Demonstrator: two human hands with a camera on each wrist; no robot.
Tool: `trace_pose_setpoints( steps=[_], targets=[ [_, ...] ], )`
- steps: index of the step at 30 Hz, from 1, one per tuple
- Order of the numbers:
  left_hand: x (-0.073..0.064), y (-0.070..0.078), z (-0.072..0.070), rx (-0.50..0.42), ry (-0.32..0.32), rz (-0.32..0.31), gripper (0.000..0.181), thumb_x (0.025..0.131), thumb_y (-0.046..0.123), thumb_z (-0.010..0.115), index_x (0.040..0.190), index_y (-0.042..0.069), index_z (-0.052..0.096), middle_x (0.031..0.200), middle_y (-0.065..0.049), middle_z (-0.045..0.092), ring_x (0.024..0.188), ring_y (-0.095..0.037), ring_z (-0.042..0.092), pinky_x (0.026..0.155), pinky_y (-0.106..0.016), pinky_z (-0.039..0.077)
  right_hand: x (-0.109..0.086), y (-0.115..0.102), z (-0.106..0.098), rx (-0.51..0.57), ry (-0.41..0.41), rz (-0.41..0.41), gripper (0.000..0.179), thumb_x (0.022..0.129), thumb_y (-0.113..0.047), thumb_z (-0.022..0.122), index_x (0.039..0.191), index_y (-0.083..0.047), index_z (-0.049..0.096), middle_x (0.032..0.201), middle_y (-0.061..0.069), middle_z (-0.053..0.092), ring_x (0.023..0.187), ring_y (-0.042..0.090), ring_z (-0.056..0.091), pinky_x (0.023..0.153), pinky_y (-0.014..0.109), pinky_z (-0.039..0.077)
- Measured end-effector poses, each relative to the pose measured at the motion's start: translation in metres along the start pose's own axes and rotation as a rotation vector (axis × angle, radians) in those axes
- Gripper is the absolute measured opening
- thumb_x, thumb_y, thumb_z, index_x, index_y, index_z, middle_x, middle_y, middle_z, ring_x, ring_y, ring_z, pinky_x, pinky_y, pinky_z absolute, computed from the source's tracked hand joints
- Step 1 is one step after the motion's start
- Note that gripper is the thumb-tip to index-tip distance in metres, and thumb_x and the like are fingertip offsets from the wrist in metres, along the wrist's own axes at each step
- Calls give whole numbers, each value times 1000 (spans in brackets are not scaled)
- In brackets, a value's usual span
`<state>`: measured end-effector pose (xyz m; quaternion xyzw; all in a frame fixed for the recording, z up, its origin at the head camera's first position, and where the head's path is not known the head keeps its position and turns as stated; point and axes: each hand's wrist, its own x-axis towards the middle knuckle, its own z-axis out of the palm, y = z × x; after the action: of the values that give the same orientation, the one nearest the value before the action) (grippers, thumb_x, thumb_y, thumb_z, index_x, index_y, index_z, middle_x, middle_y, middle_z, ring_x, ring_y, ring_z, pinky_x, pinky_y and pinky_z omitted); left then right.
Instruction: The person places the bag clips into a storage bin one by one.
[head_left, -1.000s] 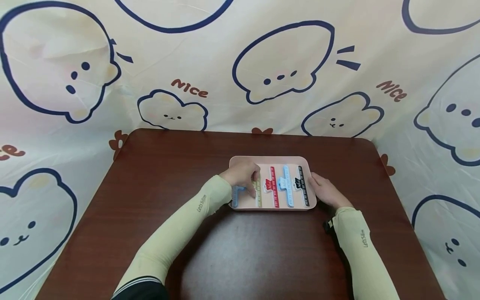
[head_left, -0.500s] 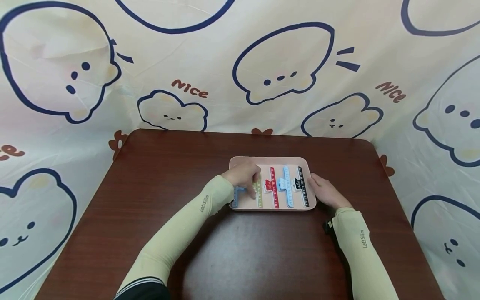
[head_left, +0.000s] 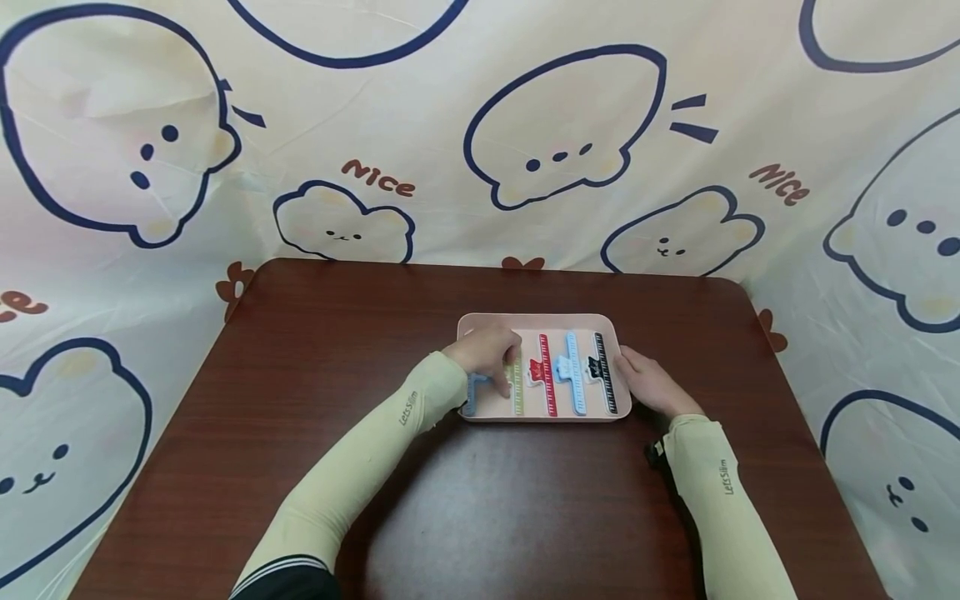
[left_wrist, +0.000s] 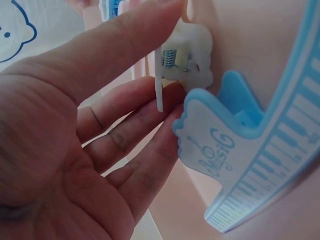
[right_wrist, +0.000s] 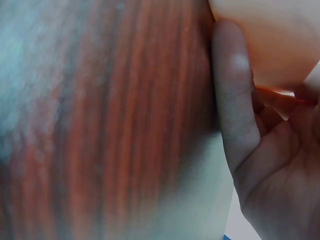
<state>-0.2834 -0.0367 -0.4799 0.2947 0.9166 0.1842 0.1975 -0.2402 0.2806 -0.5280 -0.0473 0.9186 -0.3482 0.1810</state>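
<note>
A pale pink tray (head_left: 592, 412) on the table holds a row of piano-key page clips. My left hand (head_left: 489, 352) reaches over its left part and pinches the handle of a yellow-green clip (head_left: 517, 390). In the left wrist view, thumb and fingers (left_wrist: 140, 107) lie on either side of a pale handle with a metal spring (left_wrist: 170, 59). A blue clip marked "Music" (left_wrist: 212, 145) lies beside those fingertips. At the tray's right edge, my right hand (head_left: 651, 381) grips the rim; the right wrist view has one digit along the tray wall (right_wrist: 272, 45) and others curled beneath.
Right of the left hand lie a red clip (head_left: 547, 375), a light blue clip (head_left: 574, 372) and a black clip (head_left: 606, 372). The brown table (head_left: 360, 317) meets a patterned cloth backdrop (head_left: 442, 125) at the back and sides.
</note>
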Motion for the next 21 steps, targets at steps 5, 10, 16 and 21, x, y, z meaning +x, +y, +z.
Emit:
trace_pose_setpoints(
  steps=[5,10,16,21],
  targets=[
    [0,-1,2,7,0,1,51,63,24,102,94,2,68,82,0,61,78,-16,52,73,-27,44,1,0,0,4,-6,13,62,114,-39,28,163,-2,24,161,27,37,147,43,38,121,63,28],
    [0,-1,2,14,5,0,52,63,25,102,95,3,67,84,-1,62,79,-16,53,73,-27,44,1,0,0,-3,2,9,61,114,-39,28,162,-2,25,161,27,38,147,43,38,121,63,28],
    [-3,2,1,14,0,-17,51,63,25,102,95,5,67,83,0,60,79,-16,53,74,-27,44,1,0,1,1,-6,11,62,114,-40,27,162,-2,26,160,27,38,146,42,39,120,63,28],
    [-3,3,1,11,7,-5,51,64,24,101,95,4,67,83,-1,61,79,-16,53,74,-28,44,0,-1,0,3,-9,23,62,114,-40,27,163,-2,23,162,27,35,148,42,37,121,63,27]
  ],
)
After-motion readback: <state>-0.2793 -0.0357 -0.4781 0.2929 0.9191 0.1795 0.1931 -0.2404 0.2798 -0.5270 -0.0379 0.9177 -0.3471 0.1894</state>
